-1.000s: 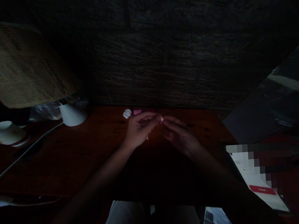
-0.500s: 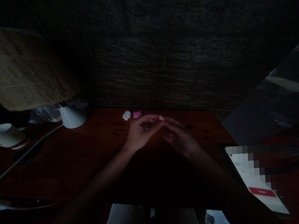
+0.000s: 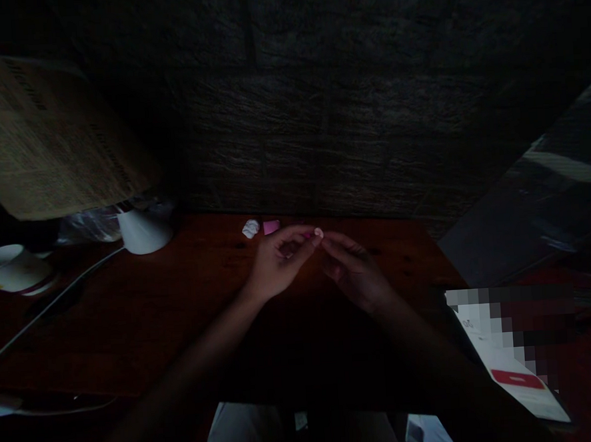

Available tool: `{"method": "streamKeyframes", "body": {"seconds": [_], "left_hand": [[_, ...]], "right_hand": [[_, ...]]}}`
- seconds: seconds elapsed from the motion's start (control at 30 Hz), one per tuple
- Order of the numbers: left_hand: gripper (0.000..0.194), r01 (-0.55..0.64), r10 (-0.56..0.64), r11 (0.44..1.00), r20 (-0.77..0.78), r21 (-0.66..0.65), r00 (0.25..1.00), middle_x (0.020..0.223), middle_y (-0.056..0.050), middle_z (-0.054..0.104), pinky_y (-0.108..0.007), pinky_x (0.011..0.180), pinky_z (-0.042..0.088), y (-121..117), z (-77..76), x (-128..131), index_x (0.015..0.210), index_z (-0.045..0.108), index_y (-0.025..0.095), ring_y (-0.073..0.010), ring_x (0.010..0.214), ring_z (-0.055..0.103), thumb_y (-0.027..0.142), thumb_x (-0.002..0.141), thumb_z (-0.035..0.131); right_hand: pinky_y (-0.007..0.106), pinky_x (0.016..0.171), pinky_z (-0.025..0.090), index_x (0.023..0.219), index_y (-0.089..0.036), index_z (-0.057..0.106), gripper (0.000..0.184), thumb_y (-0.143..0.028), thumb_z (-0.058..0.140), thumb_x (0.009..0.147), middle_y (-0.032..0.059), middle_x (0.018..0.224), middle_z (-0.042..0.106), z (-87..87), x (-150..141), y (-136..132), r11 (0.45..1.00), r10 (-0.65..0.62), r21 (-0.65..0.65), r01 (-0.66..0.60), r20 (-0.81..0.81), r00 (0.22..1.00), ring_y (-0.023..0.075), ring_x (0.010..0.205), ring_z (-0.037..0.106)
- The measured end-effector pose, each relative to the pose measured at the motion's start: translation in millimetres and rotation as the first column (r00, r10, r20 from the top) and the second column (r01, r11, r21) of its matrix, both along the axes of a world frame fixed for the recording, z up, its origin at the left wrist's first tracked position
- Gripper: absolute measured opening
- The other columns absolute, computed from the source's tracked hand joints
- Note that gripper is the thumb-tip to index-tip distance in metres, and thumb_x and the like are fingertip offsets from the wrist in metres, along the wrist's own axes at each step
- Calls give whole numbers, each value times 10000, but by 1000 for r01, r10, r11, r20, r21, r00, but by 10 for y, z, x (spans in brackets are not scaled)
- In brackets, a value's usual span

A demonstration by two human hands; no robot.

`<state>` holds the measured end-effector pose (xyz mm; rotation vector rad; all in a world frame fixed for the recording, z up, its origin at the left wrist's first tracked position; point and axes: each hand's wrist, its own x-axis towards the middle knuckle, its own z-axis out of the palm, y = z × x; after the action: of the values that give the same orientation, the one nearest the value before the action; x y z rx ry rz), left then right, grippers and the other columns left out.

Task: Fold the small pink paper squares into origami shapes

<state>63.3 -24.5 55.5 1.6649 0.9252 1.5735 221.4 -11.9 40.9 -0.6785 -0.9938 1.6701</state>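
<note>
Both hands meet fingertip to fingertip above a dark wooden table (image 3: 181,308). My left hand (image 3: 282,258) pinches a small pale, roundish piece (image 3: 319,233) between thumb and forefinger; it is too small and dim to tell its kind. My right hand (image 3: 351,264) has its thumb and forefinger pressed together at the right side of that same piece. Beyond the left hand lie a crumpled white lump (image 3: 250,228) and a small pink block (image 3: 271,227). A bit of bright pink shows just behind the left fingertips, partly hidden.
A lamp with a white base (image 3: 143,231) and newsprint-patterned shade (image 3: 60,142) stands at left, its cord (image 3: 55,308) crossing the table. A paper cup (image 3: 13,268) is at far left. At right a lit screen (image 3: 514,361) leans near the table edge. A stone-patterned wall (image 3: 318,106) closes the back.
My right fingertips have shifted slightly against the pale piece, and a little more pink shows behind the left fingers. Everything else stays in place.
</note>
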Motion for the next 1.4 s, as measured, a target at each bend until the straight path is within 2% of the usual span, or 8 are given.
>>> {"method": "streamKeyframes", "body": {"seconds": [0.13,0.4,0.6,0.9,1.13,1.4], "left_hand": [[252,-36,37,998,-1,49,999,810,-25,767,-202,565,525,-6,-21,9,1096,757,185,-121,668,688,254,855,778],[172,-58,62,992,-34,114,997,895,-43,810,-215,605,576,9,-41,-10,1030,786,194,-133,706,731,269,875,768],[155,-103,111,985,-51,141,992,902,-47,813,-214,596,583,-3,-33,6,1005,792,195,-129,684,733,279,877,771],[165,-134,154,973,-99,187,983,875,-41,816,-209,575,584,-21,-18,-10,1028,790,194,-125,648,727,263,881,763],[233,-154,199,943,-126,295,972,872,-42,820,-198,611,599,-12,-38,-21,1115,778,180,-123,665,741,218,886,760],[132,-173,223,943,-152,286,963,878,-40,825,-197,607,596,-54,-1,-22,1009,798,192,-121,649,740,235,895,747]], "right_hand": [[214,492,349,885,-311,816,262,-376,920,653,-45,742,686,-9,0,2,1000,-6,11,6,9,1000,59,527,444],[199,481,356,848,-292,812,290,-352,944,597,-34,815,748,40,-14,-33,999,-33,-41,33,-10,999,48,520,443],[184,472,344,798,-299,810,278,-344,957,566,-64,671,681,58,-29,-39,998,-26,-63,23,-40,999,44,497,444],[205,495,329,825,-296,808,232,-303,927,626,-65,699,673,53,-33,-32,997,5,-77,-10,-57,998,46,512,417],[192,501,351,857,-298,819,260,-305,934,624,-56,769,725,69,-24,-39,997,15,-68,-19,-57,998,34,522,417],[187,481,341,817,-302,829,264,-310,948,581,-42,800,763,59,-23,-33,996,-12,-85,8,-49,999,29,498,408]]}}
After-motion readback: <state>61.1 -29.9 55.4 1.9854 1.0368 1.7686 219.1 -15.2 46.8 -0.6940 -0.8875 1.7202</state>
